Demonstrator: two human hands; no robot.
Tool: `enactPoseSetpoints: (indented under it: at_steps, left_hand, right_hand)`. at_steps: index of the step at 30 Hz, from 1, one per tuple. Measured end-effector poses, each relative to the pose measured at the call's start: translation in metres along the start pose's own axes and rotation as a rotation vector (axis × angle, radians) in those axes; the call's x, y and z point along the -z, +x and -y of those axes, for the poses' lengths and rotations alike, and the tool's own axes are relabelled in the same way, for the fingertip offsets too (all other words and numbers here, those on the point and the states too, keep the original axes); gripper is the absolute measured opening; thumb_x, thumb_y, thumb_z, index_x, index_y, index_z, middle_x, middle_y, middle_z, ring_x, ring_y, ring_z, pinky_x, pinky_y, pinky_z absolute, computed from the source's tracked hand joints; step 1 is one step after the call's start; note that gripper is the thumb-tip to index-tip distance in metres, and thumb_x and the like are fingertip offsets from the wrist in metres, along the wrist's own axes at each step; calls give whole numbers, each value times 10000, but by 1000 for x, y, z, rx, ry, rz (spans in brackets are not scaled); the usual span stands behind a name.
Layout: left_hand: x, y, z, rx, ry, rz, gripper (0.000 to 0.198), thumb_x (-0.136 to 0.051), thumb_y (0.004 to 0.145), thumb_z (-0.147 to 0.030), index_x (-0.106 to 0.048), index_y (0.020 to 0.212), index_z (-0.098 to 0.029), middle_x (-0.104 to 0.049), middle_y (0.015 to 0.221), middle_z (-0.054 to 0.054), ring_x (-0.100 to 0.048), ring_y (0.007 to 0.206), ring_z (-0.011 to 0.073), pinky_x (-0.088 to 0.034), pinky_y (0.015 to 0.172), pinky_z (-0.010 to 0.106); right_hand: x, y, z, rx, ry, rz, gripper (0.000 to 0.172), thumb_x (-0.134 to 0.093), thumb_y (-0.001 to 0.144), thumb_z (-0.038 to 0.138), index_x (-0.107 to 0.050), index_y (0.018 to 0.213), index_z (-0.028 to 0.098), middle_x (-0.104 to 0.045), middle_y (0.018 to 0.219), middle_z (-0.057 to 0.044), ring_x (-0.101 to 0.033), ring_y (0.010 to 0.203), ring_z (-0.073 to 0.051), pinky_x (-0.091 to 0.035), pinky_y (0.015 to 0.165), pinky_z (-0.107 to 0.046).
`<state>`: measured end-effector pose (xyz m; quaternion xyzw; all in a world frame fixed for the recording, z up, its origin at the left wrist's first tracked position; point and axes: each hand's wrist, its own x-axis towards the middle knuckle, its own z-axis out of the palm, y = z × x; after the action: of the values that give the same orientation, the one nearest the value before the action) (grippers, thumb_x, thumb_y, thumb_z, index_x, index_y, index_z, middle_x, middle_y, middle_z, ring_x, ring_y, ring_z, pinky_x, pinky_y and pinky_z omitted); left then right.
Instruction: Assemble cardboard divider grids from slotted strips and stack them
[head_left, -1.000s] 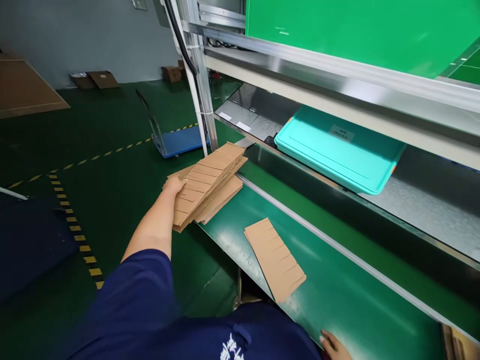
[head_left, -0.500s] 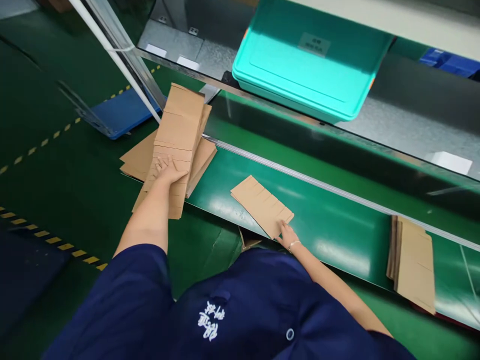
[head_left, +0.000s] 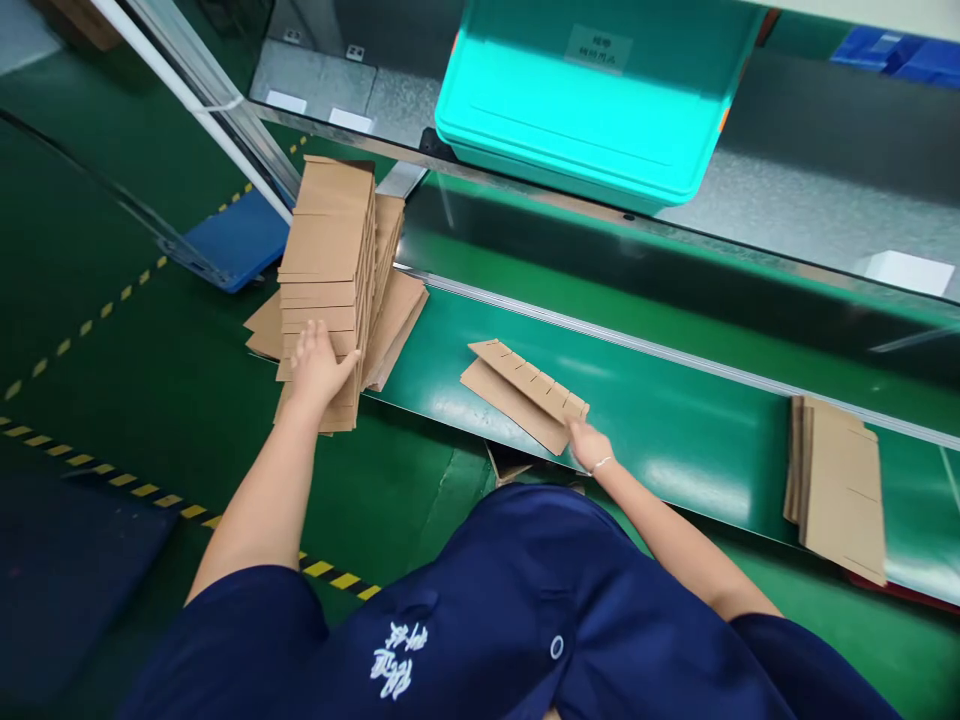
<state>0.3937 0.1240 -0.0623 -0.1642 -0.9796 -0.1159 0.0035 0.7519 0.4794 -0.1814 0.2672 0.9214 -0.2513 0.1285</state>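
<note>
Left hand [head_left: 319,365] grips the cardboard stack [head_left: 330,240] at nine o'clock; right hand [head_left: 590,443] pinches the slotted strip [head_left: 529,377], best lifted level.

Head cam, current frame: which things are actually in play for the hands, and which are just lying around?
In play:
- left hand gripping the slotted cardboard stack
- right hand lifting one end of the loose slotted sheet
- green belt under that sheet

Lying about:
- flat cardboard pile, further right on the belt
- teal bin
- blue cart
- white block
</note>
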Motion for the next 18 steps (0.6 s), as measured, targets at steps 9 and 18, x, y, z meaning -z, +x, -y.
enactPoseSetpoints:
  at_steps: [9, 18]
  left_hand:
    - [-93, -77, -172, -236, -761, 394, 567, -571, 736, -496, -536, 1188, -157, -565, 1242, 141, -504, 1171, 273, -364, 1018, 434]
    - [-115, -98, -338, -99, -1301, 609, 404, -606, 711, -451, -606, 987, -155, -671, 1052, 77, -613, 978, 233, -474, 885, 394]
  right_hand:
    - [47, -41, -53, -267, 1110, -188, 367, -442, 826, 474, -482, 1098, 233, -662, 951, -51, -647, 736, -166, -547, 642, -309]
    - [23, -91, -113, -356, 783, -23, 312, -475, 848, 391, -635, 1013, 180, -691, 949, -63, -662, 846, -169, -504, 799, -324]
